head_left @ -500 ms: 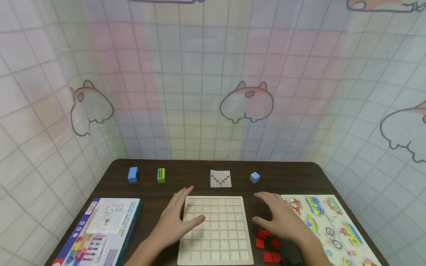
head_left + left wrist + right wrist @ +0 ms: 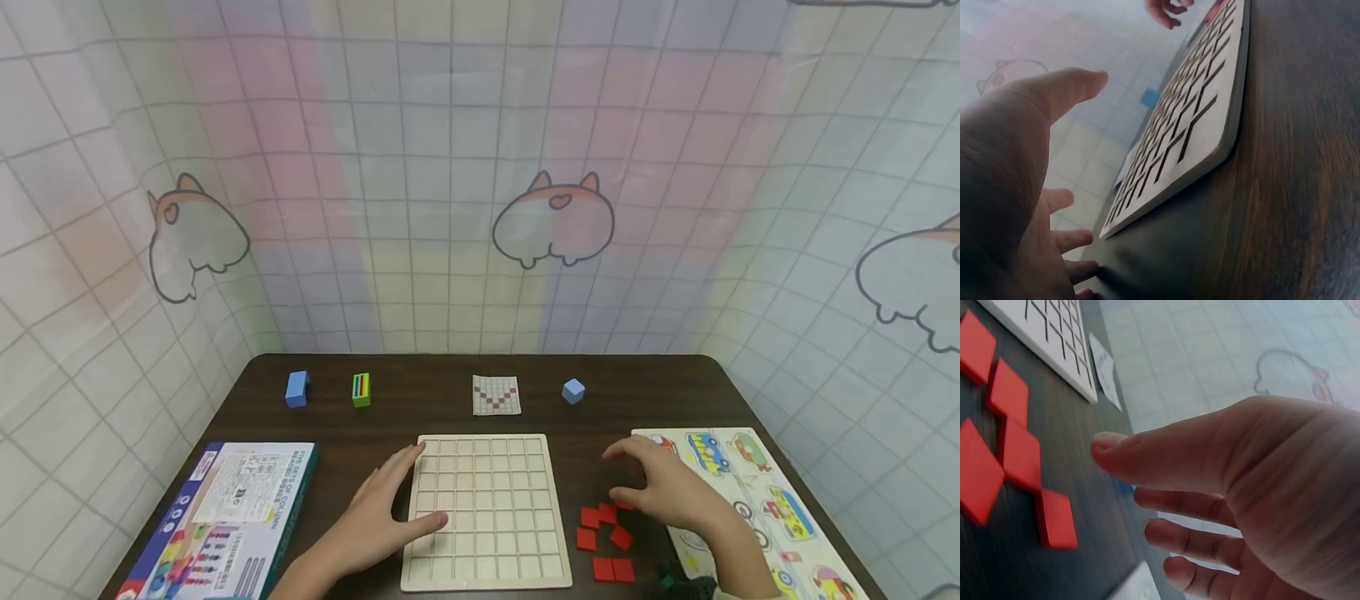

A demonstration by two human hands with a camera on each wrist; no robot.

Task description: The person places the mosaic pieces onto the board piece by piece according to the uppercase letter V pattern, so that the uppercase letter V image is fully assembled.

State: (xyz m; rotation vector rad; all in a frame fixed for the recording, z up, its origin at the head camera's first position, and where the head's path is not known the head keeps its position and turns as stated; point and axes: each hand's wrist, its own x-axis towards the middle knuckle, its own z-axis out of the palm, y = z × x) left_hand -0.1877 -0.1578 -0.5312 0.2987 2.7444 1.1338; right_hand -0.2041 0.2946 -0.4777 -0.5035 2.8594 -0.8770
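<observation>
While left steadies board, hands (image 2: 390,508) open.

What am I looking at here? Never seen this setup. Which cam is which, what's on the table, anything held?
No robot: a person's bare hands, filmed by a head camera plus one camera on each wrist. On the dark table lies a wooden grid board; the left hand rests flat at its edge. The right hand hovers open over loose red tiles, holding nothing. Also there: a pattern card, a vehicle puzzle, a game box and small blocks at the back.
</observation>
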